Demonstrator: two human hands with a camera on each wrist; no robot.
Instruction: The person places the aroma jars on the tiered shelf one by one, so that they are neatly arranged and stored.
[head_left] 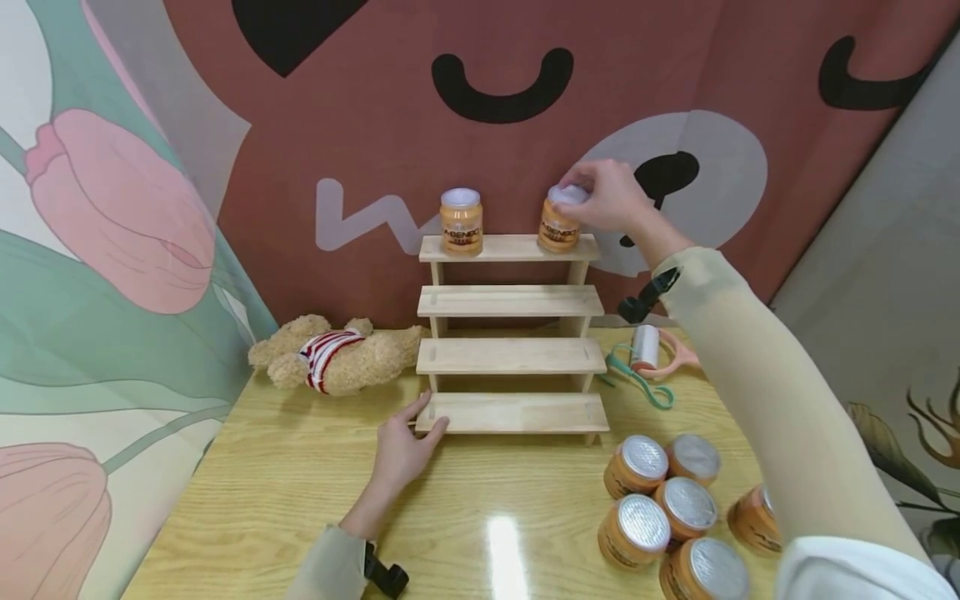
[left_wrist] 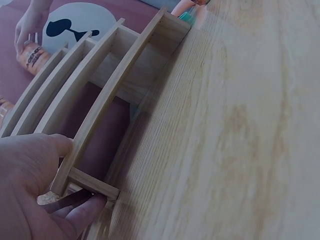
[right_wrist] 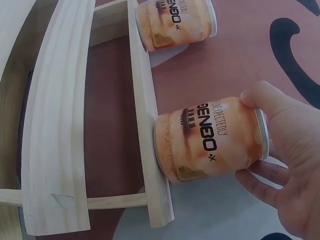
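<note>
A four-tier wooden stepped shelf (head_left: 512,356) stands at the back of the table. My right hand (head_left: 611,196) pinches an orange jar (right_wrist: 207,140) with thumb and fingers round its lidded top end; the jar's base meets the right end of the top tier. A matching jar (head_left: 461,229) stands upright at that tier's left end. Down at the lowest tier, my left hand (head_left: 401,450) grips the shelf's left end. In the left wrist view its thumb (left_wrist: 60,145) lies against the board while the fingers reach behind the side support.
Several orange jars with silvery tops (head_left: 634,531) stand on the table (head_left: 285,508) at the right front. Right of the shelf lie a lint roller (head_left: 647,346) and a green looped item (head_left: 645,383). A plush bear (head_left: 375,358) lies at its left. Behind hangs a printed curtain (head_left: 337,100).
</note>
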